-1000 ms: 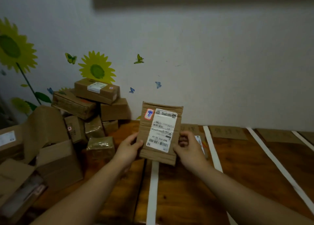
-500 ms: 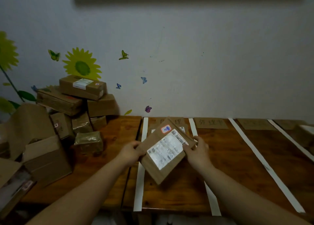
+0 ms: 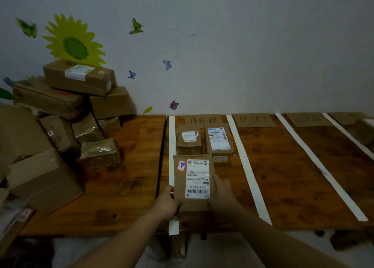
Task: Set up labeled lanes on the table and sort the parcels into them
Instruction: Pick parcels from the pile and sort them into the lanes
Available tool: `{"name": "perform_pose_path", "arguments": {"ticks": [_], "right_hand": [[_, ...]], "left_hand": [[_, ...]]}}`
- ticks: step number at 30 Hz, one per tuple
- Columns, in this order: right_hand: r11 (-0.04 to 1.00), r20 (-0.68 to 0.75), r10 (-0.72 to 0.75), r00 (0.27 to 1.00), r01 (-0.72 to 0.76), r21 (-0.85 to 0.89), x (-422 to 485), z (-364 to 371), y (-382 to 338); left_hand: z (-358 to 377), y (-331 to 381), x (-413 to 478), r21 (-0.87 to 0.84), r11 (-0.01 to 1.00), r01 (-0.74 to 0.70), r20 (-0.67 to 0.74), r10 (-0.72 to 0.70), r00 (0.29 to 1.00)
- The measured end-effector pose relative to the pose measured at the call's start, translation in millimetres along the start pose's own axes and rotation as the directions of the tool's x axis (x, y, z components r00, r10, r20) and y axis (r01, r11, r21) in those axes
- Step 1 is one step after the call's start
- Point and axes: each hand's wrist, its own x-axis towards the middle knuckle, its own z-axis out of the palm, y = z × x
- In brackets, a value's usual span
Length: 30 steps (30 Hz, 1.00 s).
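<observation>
Both of my hands hold a flat brown parcel (image 3: 182, 184) with a white shipping label and a small red sticker, low over the first lane near the table's front edge. My left hand (image 3: 167, 204) grips its lower left corner and my right hand (image 3: 221, 194) its right side. Two smaller labelled parcels (image 3: 189, 139) (image 3: 218, 140) lie further back in the same lane, below a cardboard lane label (image 3: 203, 119). White tape strips (image 3: 248, 166) (image 3: 315, 162) divide the wooden table (image 3: 283, 176) into lanes, each headed by a cardboard label (image 3: 254, 120).
A heap of unsorted brown boxes (image 3: 79, 79) is stacked at the table's left against the wall, with a larger open carton (image 3: 44, 178) in front. Another box (image 3: 364, 133) sits at the far right edge. Sunflower and butterfly stickers decorate the wall.
The parcel went from upright in front of me to tilted, and now lies flat and low over the first lane. My view has swung right and down, which reveals the two parcels in that lane.
</observation>
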Motion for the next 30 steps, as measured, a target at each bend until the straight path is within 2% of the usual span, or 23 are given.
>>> {"name": "perform_pose_path", "arguments": {"ticks": [2, 4, 9, 12, 16, 22, 27, 30], "right_hand": [[1.0, -0.021, -0.013, 1.0, 0.013, -0.024, 1, 1, 6], [0.998, 0.019, -0.041, 0.999, 0.042, -0.044, 2, 1, 11], [0.995, 0.135, -0.092, 0.987, 0.095, -0.012, 6, 2, 14], [0.985, 0.193, -0.121, 0.974, 0.142, -0.102, 17, 6, 11], [0.974, 0.222, -0.086, 0.971, 0.129, -0.186, 32, 11, 13], [0.979, 0.216, -0.055, 0.975, 0.095, -0.181, 39, 4, 16], [0.932, 0.127, -0.174, 0.976, 0.205, -0.298, 51, -6, -21], [0.912, 0.152, -0.256, 0.955, 0.29, -0.29, 58, 0, -69]], "left_hand": [[4, -5, 3, -0.014, 1.0, -0.026, 0.012, 0.026, 1.0], [6, -9, 5, -0.04, 0.995, -0.086, 0.013, 0.087, 0.996], [1, -10, 8, 0.135, 0.973, -0.189, 0.046, 0.185, 0.982], [-8, -6, 15, 0.208, 0.964, -0.168, 0.03, 0.165, 0.986], [-13, -1, 20, 0.318, 0.938, -0.14, 0.012, 0.143, 0.99], [-13, 15, 20, 0.46, 0.872, -0.165, 0.008, 0.182, 0.983], [-63, 23, 9, 0.524, 0.848, -0.083, -0.14, 0.182, 0.973], [-120, 18, 2, 0.538, 0.842, -0.043, -0.198, 0.175, 0.964]]}}
